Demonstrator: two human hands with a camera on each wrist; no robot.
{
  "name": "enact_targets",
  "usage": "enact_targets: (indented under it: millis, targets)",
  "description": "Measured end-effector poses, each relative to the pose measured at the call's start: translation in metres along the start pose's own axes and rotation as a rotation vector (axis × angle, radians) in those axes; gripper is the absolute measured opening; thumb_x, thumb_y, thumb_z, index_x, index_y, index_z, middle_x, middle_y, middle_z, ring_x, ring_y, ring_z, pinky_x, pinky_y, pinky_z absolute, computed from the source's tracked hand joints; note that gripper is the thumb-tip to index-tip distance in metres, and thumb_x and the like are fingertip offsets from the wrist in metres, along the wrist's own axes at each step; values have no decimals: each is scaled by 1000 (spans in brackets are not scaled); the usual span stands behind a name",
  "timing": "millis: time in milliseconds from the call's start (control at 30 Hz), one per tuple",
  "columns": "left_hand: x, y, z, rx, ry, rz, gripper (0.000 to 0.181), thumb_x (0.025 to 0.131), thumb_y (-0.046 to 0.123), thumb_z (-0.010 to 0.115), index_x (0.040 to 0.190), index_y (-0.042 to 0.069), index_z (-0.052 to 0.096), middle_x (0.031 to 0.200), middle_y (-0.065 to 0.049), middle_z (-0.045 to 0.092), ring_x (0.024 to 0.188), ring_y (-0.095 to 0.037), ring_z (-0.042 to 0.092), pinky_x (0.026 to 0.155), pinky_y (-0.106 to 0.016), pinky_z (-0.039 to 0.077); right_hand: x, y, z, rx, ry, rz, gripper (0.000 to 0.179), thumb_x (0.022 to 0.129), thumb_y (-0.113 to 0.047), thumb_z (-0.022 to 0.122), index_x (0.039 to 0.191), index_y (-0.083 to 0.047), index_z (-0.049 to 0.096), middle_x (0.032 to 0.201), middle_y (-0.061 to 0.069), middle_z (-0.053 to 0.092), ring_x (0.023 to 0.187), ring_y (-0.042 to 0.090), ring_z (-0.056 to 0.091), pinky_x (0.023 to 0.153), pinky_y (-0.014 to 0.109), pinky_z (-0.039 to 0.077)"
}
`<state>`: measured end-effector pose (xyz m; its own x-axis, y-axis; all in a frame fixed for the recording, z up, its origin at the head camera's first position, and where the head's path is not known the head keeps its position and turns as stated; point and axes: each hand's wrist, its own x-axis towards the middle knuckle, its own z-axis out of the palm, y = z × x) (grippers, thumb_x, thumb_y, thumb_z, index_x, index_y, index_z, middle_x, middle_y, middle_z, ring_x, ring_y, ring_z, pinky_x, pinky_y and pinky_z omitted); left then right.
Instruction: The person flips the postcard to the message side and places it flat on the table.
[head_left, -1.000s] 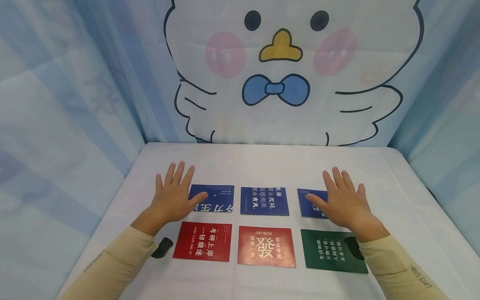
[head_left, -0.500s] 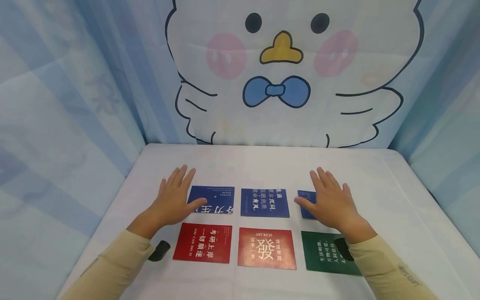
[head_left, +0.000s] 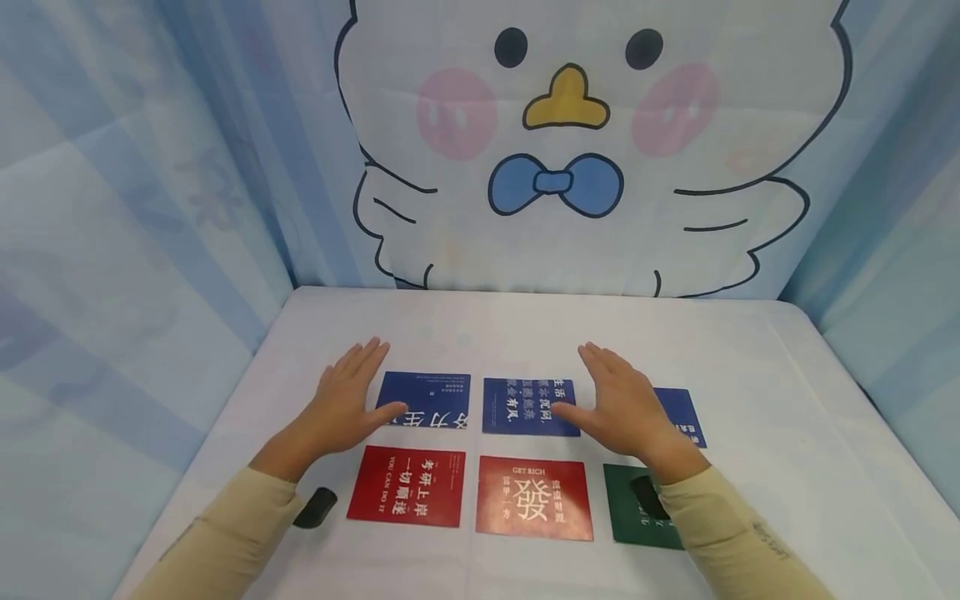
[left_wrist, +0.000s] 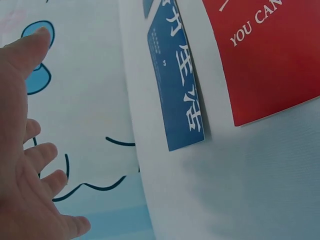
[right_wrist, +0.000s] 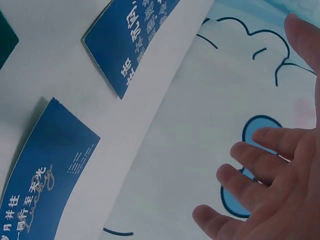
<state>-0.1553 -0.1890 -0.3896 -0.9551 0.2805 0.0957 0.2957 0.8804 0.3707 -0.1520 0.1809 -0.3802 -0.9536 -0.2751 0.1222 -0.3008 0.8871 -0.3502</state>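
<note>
My left hand (head_left: 337,410), holding nothing, overlaps the left edge of a blue card (head_left: 442,392) with white lettering. My right hand (head_left: 621,412) also holds nothing; its thumb overlaps the middle blue card (head_left: 517,408), and its palm covers part of the right blue card (head_left: 678,410). The fingers of both hands are extended. In the front row lie a red card (head_left: 408,487), a lighter red card (head_left: 534,500) marked GET RICH and a green card (head_left: 626,512), partly hidden by the right wrist. Both wrist views show blue cards lying flat beside the hands.
The cards lie on a white-covered table (head_left: 465,562). A cloth backdrop (head_left: 480,233) with a cartoon figure rises at its far edge, and pale blue curtains (head_left: 135,250) stand at both sides. Each wrist carries a dark device (head_left: 315,508).
My right hand has moved left from the right blue card toward the middle one, its fingers drawing together. The left hand has shifted only slightly and its fingers have come closer together.
</note>
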Motion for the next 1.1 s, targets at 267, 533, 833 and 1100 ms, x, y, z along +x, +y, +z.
enact_targets:
  millis: [267,533,833,1100]
  targets:
    - [1,-6,2,-57,-6,-28,89,85,31,78,154,1,32,158,-25,28,146,-45,20,110,-68,21,6,-8,11,8,-22,-42,88,85,-45,75,149,4,40,152,25,40,140,45,35,108,64,29]
    - [13,-10,2,-74,-72,-18,86,81,28,84,152,7,40,159,-19,31,147,-43,19,110,-67,23,25,-20,15,62,-79,-84,93,80,-47,78,151,-1,39,153,19,42,140,41,37,109,64,29]
    - [18,-22,5,-172,-151,-164,81,84,26,81,153,13,41,157,-25,30,145,-45,21,104,-65,34,41,-38,38,132,-166,-88,93,79,-46,81,152,-6,40,152,15,44,140,37,38,110,60,31]
    - [17,-32,17,-145,-212,-245,85,80,28,84,153,17,42,156,-27,30,143,-50,24,102,-69,34,53,-51,59,114,-226,-78,90,79,-41,84,153,-10,41,152,11,46,141,33,38,112,55,30]
